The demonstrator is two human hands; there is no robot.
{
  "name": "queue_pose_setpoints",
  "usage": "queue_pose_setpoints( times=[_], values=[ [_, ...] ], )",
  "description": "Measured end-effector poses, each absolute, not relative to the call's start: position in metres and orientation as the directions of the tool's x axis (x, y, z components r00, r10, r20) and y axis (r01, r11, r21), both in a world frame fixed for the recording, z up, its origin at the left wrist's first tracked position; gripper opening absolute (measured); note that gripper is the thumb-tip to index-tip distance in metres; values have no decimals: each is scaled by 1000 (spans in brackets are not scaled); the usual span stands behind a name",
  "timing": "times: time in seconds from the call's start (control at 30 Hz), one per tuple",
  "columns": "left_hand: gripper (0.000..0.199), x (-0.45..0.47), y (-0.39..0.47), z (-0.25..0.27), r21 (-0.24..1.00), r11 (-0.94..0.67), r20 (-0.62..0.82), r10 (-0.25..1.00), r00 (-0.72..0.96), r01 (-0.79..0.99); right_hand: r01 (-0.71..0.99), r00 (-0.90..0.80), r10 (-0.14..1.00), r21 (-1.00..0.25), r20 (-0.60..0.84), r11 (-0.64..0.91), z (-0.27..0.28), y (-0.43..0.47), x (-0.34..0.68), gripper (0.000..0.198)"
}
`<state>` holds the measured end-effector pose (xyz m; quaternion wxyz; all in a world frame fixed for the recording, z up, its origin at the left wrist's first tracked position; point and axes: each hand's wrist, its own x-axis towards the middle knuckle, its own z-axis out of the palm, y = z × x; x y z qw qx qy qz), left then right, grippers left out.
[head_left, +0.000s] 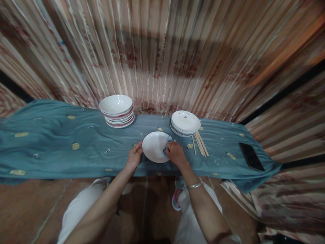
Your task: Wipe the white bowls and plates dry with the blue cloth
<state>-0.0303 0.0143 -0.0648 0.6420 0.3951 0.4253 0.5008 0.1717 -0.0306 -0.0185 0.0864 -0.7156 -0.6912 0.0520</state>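
Note:
A white plate (154,147) is held over the near middle of the cloth-covered table. My left hand (135,155) grips its left rim, fingers at the edge. On the plate's right side, my right hand (175,152) is closed on a blue cloth (166,149) that presses against the plate's inner surface. Most of the cloth is hidden under my fingers. Just behind the right hand stands a stack of plates (186,121), the top one with a small floral print. Several wooden chopsticks (200,144) lie beside that stack.
At the back left is a stack of white bowls (116,105) with red bands. A black phone (251,156) lies near the right end of the teal tablecloth (56,142). A pleated curtain (152,57) hangs directly behind the table. Dark poles flank both sides.

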Motion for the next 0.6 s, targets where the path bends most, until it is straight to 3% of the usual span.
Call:
queue_pose_setpoints(
  times=[0.43, 0.6],
  values=[
    [50, -28, 17, -71, 949, 144, -121, 988, 96, -282, 962, -32, 990, -265, 137, 68, -43, -10, 148, 32],
    [47, -28, 16, -71, 944, 147, -120, 987, 109, -297, 921, -134, 978, -345, 158, 182, -46, -4, 135, 39]
  ],
)
